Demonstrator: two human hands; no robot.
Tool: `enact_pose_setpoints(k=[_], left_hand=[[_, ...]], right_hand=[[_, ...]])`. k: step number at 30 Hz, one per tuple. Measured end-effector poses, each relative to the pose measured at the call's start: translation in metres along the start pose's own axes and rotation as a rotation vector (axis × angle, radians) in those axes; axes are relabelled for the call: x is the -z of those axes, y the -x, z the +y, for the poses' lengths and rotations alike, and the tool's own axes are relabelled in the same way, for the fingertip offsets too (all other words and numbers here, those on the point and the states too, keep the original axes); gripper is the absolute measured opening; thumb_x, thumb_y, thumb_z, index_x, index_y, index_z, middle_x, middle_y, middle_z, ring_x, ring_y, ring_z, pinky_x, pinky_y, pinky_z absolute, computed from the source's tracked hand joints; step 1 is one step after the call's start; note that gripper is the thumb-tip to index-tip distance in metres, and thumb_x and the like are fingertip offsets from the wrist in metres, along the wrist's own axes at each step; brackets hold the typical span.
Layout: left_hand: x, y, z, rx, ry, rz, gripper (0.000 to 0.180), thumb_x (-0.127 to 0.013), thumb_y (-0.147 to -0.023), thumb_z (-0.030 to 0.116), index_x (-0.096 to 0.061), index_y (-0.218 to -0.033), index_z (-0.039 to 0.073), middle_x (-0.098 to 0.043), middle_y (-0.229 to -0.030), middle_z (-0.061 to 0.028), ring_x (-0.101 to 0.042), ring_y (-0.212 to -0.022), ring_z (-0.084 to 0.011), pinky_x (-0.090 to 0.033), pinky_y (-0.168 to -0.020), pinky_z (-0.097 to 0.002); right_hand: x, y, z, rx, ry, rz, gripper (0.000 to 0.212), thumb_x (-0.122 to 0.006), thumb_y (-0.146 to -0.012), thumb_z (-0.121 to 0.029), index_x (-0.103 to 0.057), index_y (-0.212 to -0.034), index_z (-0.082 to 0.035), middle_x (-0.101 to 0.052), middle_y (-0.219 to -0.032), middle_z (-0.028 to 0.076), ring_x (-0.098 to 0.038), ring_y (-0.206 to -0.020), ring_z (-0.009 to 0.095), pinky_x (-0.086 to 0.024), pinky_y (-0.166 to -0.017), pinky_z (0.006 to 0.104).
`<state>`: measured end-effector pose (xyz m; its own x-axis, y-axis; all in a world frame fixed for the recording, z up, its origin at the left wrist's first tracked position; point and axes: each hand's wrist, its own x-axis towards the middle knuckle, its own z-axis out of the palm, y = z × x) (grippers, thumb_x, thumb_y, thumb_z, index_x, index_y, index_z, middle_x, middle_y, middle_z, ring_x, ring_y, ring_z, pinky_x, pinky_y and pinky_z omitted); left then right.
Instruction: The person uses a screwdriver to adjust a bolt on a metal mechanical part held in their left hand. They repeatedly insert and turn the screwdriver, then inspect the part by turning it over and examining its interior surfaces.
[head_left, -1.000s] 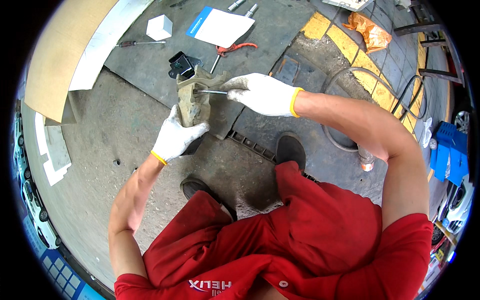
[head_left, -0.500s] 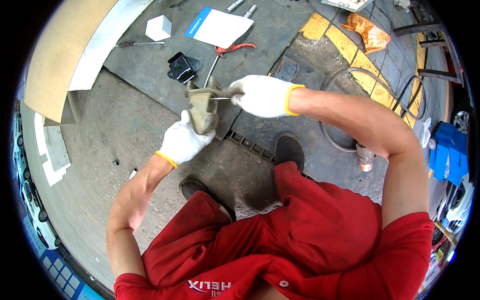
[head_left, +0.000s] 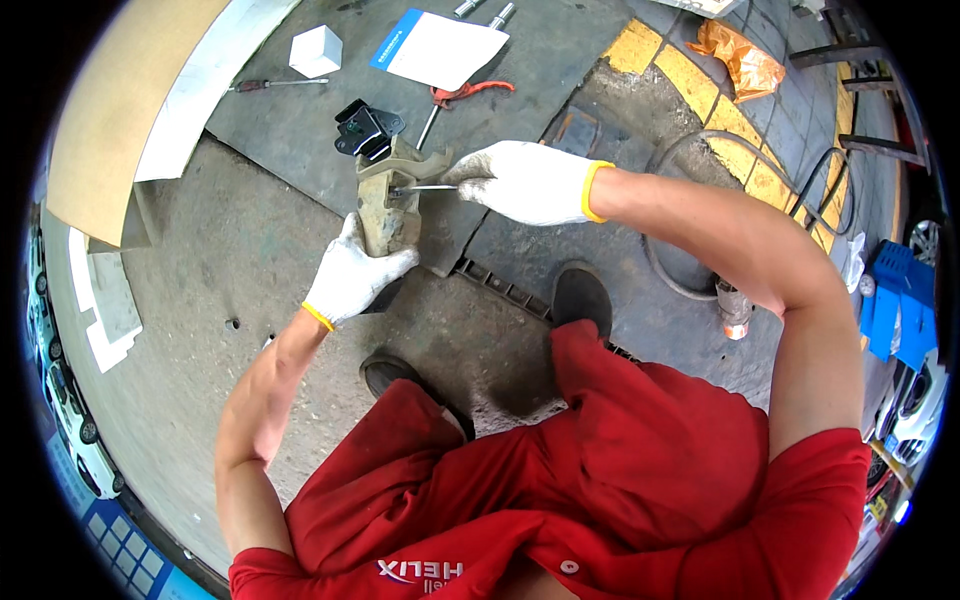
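My left hand [head_left: 352,272], in a white glove with a yellow cuff, is closed round the lower end of a dirty, tan metal bracket [head_left: 388,215]. Opposite it, my gloved right hand [head_left: 528,182] pinches a thin metal rod [head_left: 432,188]. The rod's far tip meets an opening in the bracket's side; how deep it goes is hidden. Just beyond the bracket lies a black metal bracket [head_left: 370,130] on the dark mat. A red-handled tool [head_left: 465,93] with a metal shaft rests to its right.
Farther off lie a white box [head_left: 316,52], a dark-handled screwdriver [head_left: 275,84], a blue-and-white sheet [head_left: 445,50] and metal cylinders [head_left: 502,16]. A hose [head_left: 655,255] curls at right near an orange plastic bag [head_left: 740,62]. Large curved panels [head_left: 130,100] stand at left.
The tan bracket has shifted a little left and turned, showing the opening in its side. Both hands have moved slightly with it, and more of the rod shows.
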<state>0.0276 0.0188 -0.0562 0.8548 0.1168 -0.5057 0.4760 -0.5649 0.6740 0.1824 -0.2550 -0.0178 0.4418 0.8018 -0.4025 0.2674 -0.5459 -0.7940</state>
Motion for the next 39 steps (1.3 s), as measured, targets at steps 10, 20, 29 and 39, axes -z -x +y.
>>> enact_pose_setpoints(k=[10, 20, 29, 39], left_hand=[[0.004, 0.004, 0.008, -0.027, 0.41, -0.069, 0.073, -0.091, -0.088, 0.018, -0.053, -0.147, -0.002, -0.07, -0.133, -0.0095, -0.066, -0.117, -0.0162, -0.055, -0.102, -0.0323], [0.003, 0.0, 0.002, -0.04, 0.446, -0.05, 0.075, -0.091, -0.088, 0.019, -0.053, -0.149, -0.002, -0.069, -0.135, -0.0099, -0.065, -0.118, -0.0163, -0.055, -0.103, -0.0334], [-0.003, 0.002, 0.008, -0.041, 0.291, -0.019, 0.078, -0.092, -0.087, 0.025, -0.051, -0.146, -0.005, -0.071, -0.132, -0.0144, -0.067, -0.116, -0.0188, -0.056, -0.101, -0.0344], [-0.013, -0.003, 0.036, 0.075, -0.629, -0.054, 0.1, -0.082, -0.085, 0.059, -0.043, -0.144, -0.012, -0.075, -0.104, -0.0353, -0.076, -0.102, -0.049, -0.062, -0.087, -0.0479]], right_hand=[[-0.012, 0.0, 0.012, 0.022, -0.19, 0.073, 0.047, -0.059, -0.112, -0.029, -0.063, -0.15, -0.002, -0.071, -0.144, 0.017, -0.066, -0.134, 0.028, -0.049, -0.116, 0.0387], [-0.017, 0.004, 0.006, -0.015, -0.256, 0.133, 0.045, -0.056, -0.11, -0.028, -0.066, -0.146, -0.003, -0.073, -0.141, 0.018, -0.067, -0.133, 0.032, -0.049, -0.116, 0.0391], [-0.016, 0.005, 0.002, -0.08, -0.188, 0.12, 0.046, -0.057, -0.109, -0.029, -0.066, -0.147, -0.004, -0.072, -0.141, 0.02, -0.067, -0.132, 0.034, -0.05, -0.114, 0.0405], [0.008, -0.01, -0.034, -0.108, 0.403, -0.074, 0.041, -0.052, -0.108, -0.027, -0.07, -0.138, -0.007, -0.076, -0.123, 0.021, -0.07, -0.117, 0.042, -0.054, -0.103, 0.0494]])
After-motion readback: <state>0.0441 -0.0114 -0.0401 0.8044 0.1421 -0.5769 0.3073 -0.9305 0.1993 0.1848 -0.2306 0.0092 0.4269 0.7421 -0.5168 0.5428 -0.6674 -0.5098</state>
